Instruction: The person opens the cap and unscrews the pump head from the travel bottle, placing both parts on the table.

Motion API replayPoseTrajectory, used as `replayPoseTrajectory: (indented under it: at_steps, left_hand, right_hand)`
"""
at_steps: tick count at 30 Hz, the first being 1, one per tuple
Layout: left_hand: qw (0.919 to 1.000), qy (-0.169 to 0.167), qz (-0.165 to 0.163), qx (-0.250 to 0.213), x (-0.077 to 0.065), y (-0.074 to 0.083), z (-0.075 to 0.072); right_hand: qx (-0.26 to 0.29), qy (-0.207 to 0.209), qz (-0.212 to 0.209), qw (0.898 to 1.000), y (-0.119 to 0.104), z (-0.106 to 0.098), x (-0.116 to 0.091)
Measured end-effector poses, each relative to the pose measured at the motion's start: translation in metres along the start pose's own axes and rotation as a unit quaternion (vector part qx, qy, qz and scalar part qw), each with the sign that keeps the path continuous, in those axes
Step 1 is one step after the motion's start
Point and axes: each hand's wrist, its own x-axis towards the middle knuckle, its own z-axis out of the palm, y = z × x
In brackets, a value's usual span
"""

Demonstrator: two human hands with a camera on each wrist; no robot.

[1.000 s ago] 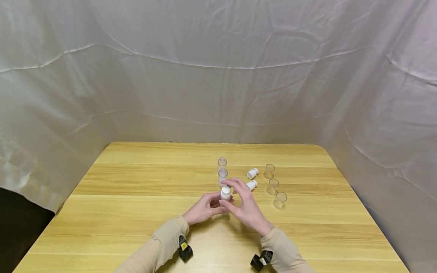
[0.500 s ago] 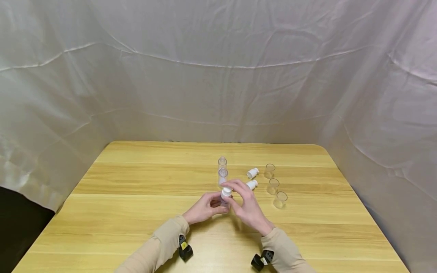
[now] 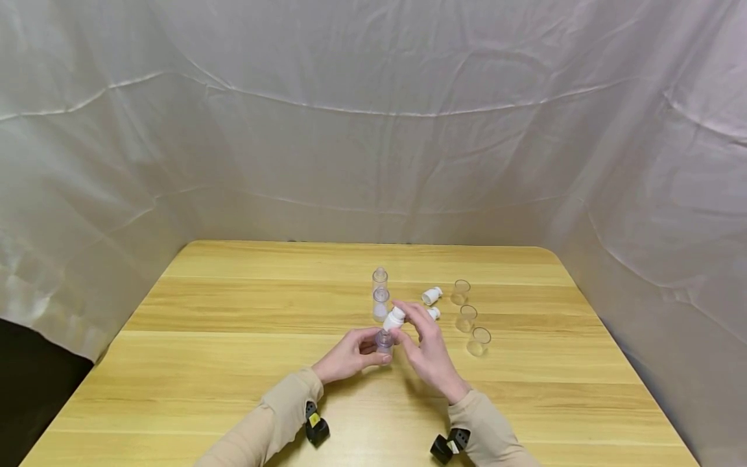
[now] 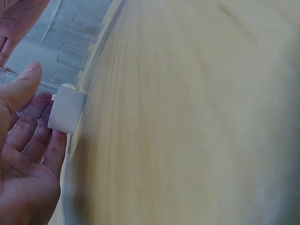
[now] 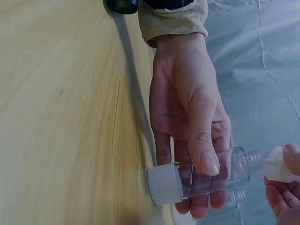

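In the head view, my left hand [image 3: 353,355] holds a small clear bottle [image 3: 384,350] upright, thumb in front and fingers around it. A wide white base [image 5: 164,184] and a threaded neck show in the right wrist view. Right above the neck, my right hand [image 3: 430,353] pinches a white pump top [image 3: 393,318] between thumb and fingers. The pump top leans to the right, and its narrow end points at the neck [image 5: 254,159]. Whether that end enters the neck I cannot tell. In the left wrist view the white base [image 4: 67,110] rests by my left fingers.
Two more clear bottles [image 3: 380,280] stand in a row behind the held one. Two white pump tops lie to the right, one [image 3: 432,296] in full sight, the other [image 3: 434,313] partly behind my right hand. Three clear cups or caps [image 3: 480,342] form a column farther right.
The white pump top was upright over the bottle; my right hand has raised and tilted it to the right, baring the bottle's neck. My left hand has stayed in place around the bottle.
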Motion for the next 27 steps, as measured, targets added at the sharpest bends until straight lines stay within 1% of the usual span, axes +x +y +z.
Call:
replayPoseTrajectory:
  at_steps: [3, 7, 11, 13, 17, 19, 22, 27]
  left_hand:
    - [1.0000, -0.003, 0.008, -0.003, 0.000, 0.001, 0.000]
    - [0.9998, -0.006, 0.020, 0.001, 0.000, 0.000, 0.000]
    - [0.9997, -0.009, 0.023, 0.002, -0.001, 0.001, 0.000]
    - [0.9998, -0.009, 0.019, 0.002, -0.001, 0.001, 0.000]
    - [0.9999, -0.007, 0.012, 0.002, -0.001, 0.002, 0.001]
    - [0.9999, -0.007, 0.010, 0.002, -0.001, 0.002, 0.001]
    - [0.9999, -0.006, 0.008, 0.002, -0.001, 0.002, 0.001]
    - [0.9999, -0.006, 0.010, -0.001, -0.001, 0.001, 0.001]
  right_hand:
    - [0.021, 0.010, 0.021, 1.000, 0.001, -0.002, 0.000]
    - [0.026, 0.016, 0.047, 0.998, 0.004, -0.005, -0.002]
    - [0.013, 0.016, 0.077, 0.997, 0.008, -0.012, -0.006]
    - [0.004, 0.015, 0.092, 0.996, 0.010, -0.016, -0.008]
    - [-0.035, 0.002, 0.121, 0.992, 0.015, -0.024, -0.013]
    - [-0.062, -0.009, 0.140, 0.988, 0.017, -0.028, -0.015]
    - [-0.117, -0.030, 0.171, 0.978, 0.021, -0.035, -0.019]
    - [-0.199, -0.076, 0.213, 0.954, 0.024, -0.043, -0.023]
